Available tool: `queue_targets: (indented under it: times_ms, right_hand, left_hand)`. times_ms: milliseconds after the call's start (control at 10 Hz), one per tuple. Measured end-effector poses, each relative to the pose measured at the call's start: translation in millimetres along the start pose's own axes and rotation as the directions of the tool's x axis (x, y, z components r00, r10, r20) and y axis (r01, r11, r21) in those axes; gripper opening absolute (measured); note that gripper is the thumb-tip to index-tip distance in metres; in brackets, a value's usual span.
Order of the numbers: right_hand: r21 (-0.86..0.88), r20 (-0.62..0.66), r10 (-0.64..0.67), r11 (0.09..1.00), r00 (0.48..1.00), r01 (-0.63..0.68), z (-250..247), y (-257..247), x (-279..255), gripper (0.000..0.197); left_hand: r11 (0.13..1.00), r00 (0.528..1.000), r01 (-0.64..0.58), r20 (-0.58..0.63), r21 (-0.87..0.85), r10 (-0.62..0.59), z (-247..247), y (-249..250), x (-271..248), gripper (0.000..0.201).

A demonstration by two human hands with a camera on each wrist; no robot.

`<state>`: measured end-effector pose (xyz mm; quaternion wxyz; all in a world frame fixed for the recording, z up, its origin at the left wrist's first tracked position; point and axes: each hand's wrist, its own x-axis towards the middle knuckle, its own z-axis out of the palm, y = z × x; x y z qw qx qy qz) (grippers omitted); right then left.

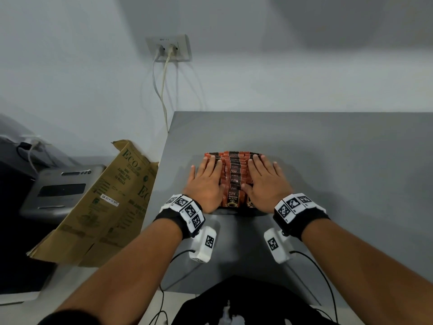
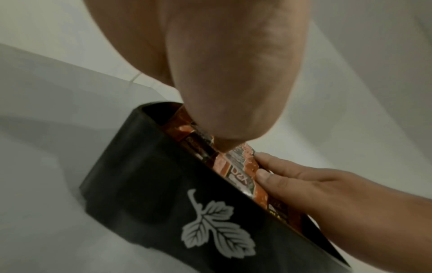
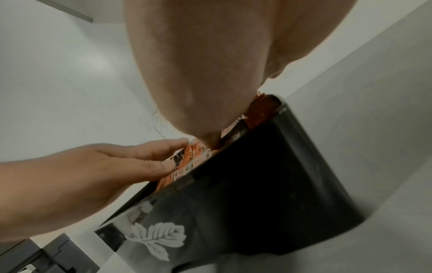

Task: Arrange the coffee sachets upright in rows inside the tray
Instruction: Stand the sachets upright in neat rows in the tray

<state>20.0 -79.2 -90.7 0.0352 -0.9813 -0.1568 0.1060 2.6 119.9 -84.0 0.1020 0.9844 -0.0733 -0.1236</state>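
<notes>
Both hands lie flat, palms down, on top of the coffee sachets, which stand upright in packed rows inside a black tray on the matte grey surface. The left hand covers the left rows and the right hand the right rows; the fingers of both are straight and slightly spread, pressing on the sachet tops rather than curling round anything. A strip of sachets shows between the two hands.

The sachets are glossy foil, orange-red with black panels and crimped, serrated top edges. The front one reads "D2X" and "BLACK", with "Coffee" in small script below; "D2X" repeats on those behind. The tray is smooth, dark plastic with rounded corners, and its near wall bears a pale grey printed sprig of leaves.

Each wrist wears a black band carrying white blocks printed with black square markers. To the left of the surface leans a flattened brown cardboard box, printed in green with "ECO" and "JUMBO ROLL TISSUE 12 ROLLS", and carrying a white sticker. On the pale wall a socket plate holds two white plugs with cables hanging down.
</notes>
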Motion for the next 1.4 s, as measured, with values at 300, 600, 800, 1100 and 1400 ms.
queue_targets:
  times_ms: [300,600,800,1100,1400]
  right_hand:
    - [0.078,-0.024,-0.006,0.997,1.000,0.008,3.9,2.3,2.2,0.080]
    - [0.524,-0.031,0.344,0.805,0.938,-0.278,-12.6,35.3,1.1,0.022]
    - [0.448,-0.003,0.363,0.834,0.932,-0.323,-20.3,38.6,-1.5,0.022]
    - [0.479,0.014,0.408,0.799,0.913,-0.365,-21.2,55.1,3.6,0.024]
    - [0.597,-0.017,0.434,0.727,0.901,-0.339,-29.6,56.1,-10.5,0.030]
  left_hand:
    - [0.996,0.999,0.013,-0.052,-0.084,-0.017,2.5,-7.2,1.8,0.076]
    - [0.780,0.929,0.308,-0.003,-0.545,-0.369,-18.5,-26.4,13.4,0.043]
    - [0.790,0.933,0.308,0.008,-0.529,-0.359,-22.4,-14.2,18.2,0.031]
    - [0.789,0.945,0.273,0.000,-0.551,-0.327,-28.4,3.9,29.1,0.029]
    - [0.754,0.943,0.249,-0.027,-0.608,-0.333,-24.1,-4.7,20.9,0.061]
